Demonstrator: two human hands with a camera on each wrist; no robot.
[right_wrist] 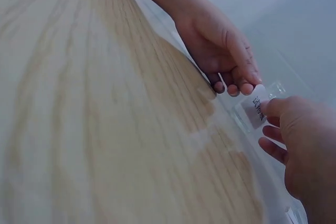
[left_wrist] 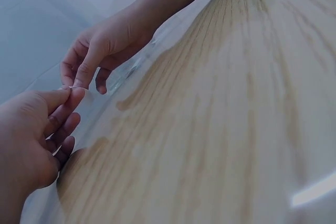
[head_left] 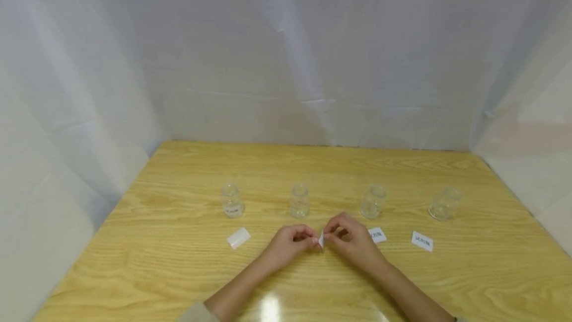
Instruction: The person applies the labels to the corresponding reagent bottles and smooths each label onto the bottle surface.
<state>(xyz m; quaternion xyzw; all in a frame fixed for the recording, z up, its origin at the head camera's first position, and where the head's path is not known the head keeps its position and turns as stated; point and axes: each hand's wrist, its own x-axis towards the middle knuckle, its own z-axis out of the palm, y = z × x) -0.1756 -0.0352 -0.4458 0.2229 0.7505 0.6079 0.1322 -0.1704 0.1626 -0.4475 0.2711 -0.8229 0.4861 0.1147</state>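
Note:
Both hands meet over the table's front middle at a small white label [right_wrist: 254, 107] with dark printed characters. My left hand [head_left: 288, 245] pinches one edge of it between thumb and forefinger. The opposite edge is pinched by my right hand [head_left: 353, 240]. Seen from the head, the label is nearly edge-on between the fingertips. Just behind the hands stands a small clear glass bottle [head_left: 300, 201]. Another glass bottle [head_left: 232, 201], at the left, bears a printed label low on its front.
Farther right stand two more glass bottles, one [head_left: 373, 201] behind the right hand and one [head_left: 444, 203] at the end. A printed label [head_left: 422, 241] and another label [head_left: 378, 235], partly hidden by the right hand, lie before them. A blank white slip [head_left: 238, 237] lies left.

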